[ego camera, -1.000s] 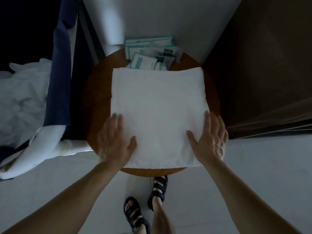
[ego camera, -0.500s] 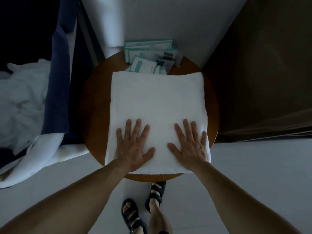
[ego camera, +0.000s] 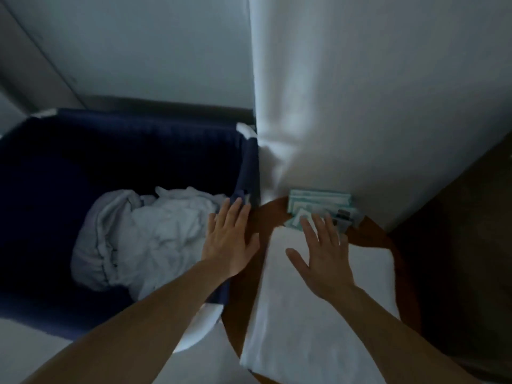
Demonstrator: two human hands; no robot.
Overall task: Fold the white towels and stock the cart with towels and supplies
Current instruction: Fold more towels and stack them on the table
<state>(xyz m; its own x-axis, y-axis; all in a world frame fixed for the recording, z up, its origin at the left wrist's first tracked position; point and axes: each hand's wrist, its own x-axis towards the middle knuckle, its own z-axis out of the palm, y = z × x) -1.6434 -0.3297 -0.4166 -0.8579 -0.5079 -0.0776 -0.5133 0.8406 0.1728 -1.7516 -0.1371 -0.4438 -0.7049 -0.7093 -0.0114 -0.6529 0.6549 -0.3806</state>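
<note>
A folded white towel (ego camera: 310, 314) lies flat on the round wooden table (ego camera: 249, 278). My right hand (ego camera: 322, 259) hovers over its far end with fingers spread and straight, holding nothing. My left hand (ego camera: 230, 239) is flat and open over the table's left edge, fingertips at the rim of the dark blue cart bin (ego camera: 138, 151). Inside the bin lies a heap of crumpled white towels (ego camera: 144, 239). A stack of teal and white supply packets (ego camera: 318, 206) sits at the far edge of the table, just past my right fingertips.
A white wall corner (ego camera: 277, 106) rises right behind the table and beside the bin. A dark brown panel (ego camera: 457, 231) stands to the right of the table. Pale floor (ego camera: 27, 345) shows at lower left.
The view has swung left and up, so the bin fills the left side. Both hands have lifted off the towel's near half and moved forward, the left one over to the bin's rim.
</note>
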